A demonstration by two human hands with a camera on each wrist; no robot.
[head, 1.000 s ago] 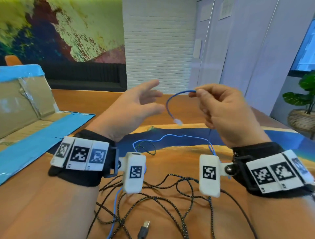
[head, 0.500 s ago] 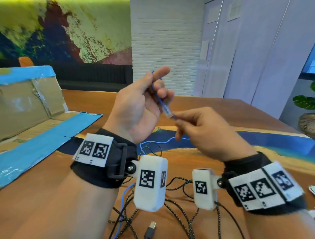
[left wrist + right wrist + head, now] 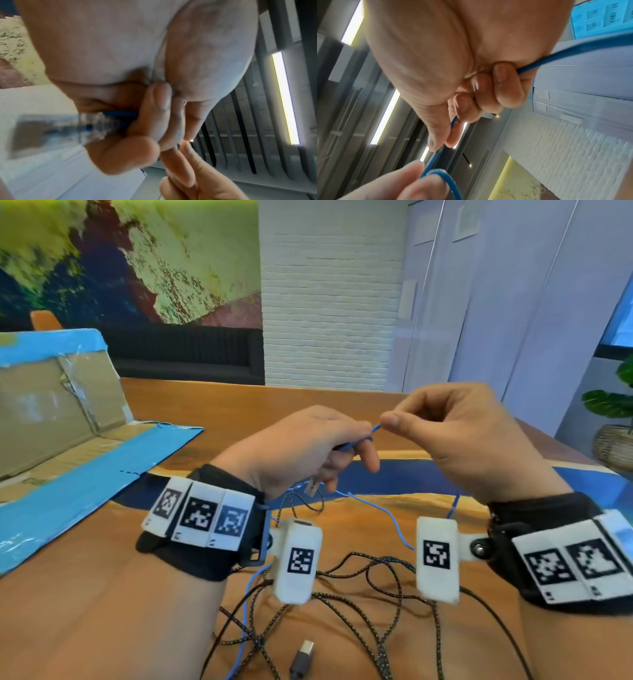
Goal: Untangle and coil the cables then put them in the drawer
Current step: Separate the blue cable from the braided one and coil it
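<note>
Both hands are raised above the table, close together, on a thin blue cable (image 3: 383,511). My left hand (image 3: 318,446) is curled round its end, and the clear plug (image 3: 311,487) hangs below that fist; the left wrist view shows the plug (image 3: 89,128) sticking out of the curled fingers. My right hand (image 3: 445,433) pinches the blue cable (image 3: 565,55) between thumb and forefinger, just right of the left fist, and the cable runs on through its curled fingers. A tangle of black braided cable (image 3: 373,611) lies on the table under my wrists, with a loose USB plug (image 3: 301,659) at the front.
The wooden table (image 3: 212,398) has a blue and orange mat (image 3: 411,470) across it. A flattened cardboard box with blue tape (image 3: 61,419) stands open at the left. A potted plant in a basket (image 3: 613,433) is at the right edge.
Both hands have come down and levelled out. The left hand, open a second ago, took the cable's plug end and now grips it; the right hand slid along the cable and pinches it.
</note>
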